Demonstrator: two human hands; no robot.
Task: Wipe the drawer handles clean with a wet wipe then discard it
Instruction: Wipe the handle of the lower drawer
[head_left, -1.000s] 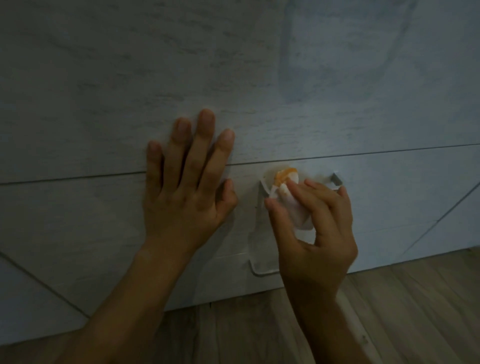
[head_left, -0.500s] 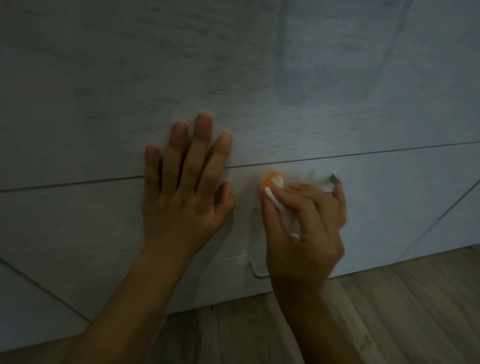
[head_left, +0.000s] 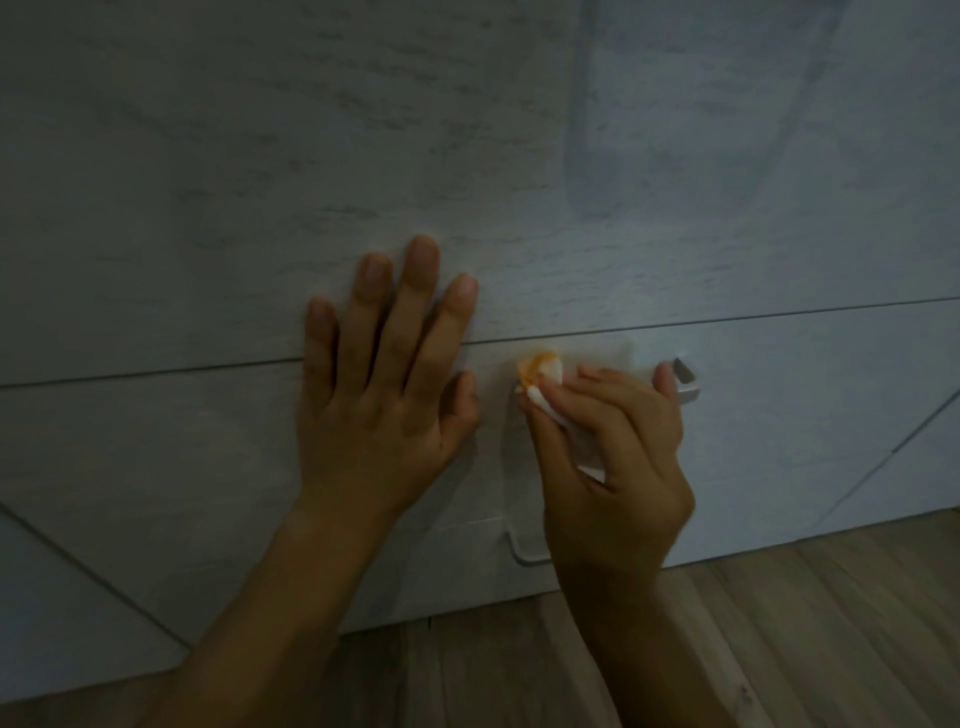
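A pale wood-grain drawer front (head_left: 779, 441) fills the lower half of the dim view. Its light bar handle (head_left: 687, 385) runs along the top of that drawer, mostly hidden behind my right hand. My right hand (head_left: 618, 452) grips a crumpled white wet wipe (head_left: 543, 382) with an orange stain and holds it against the handle's left end. My left hand (head_left: 387, 384) lies flat with fingers straight, pressing on the drawer fronts across the seam just left of the handle. A second handle's corner (head_left: 527, 551) shows below my right wrist.
The drawer front above (head_left: 467, 156) is a plain pale panel. A wooden plank floor (head_left: 805, 623) runs along the bottom of the cabinet. Seams between panels slant at the far left and far right.
My right hand has slid the wipe left along the handle to its left end, uncovering the handle's right corner. My left hand has stayed flat in place.
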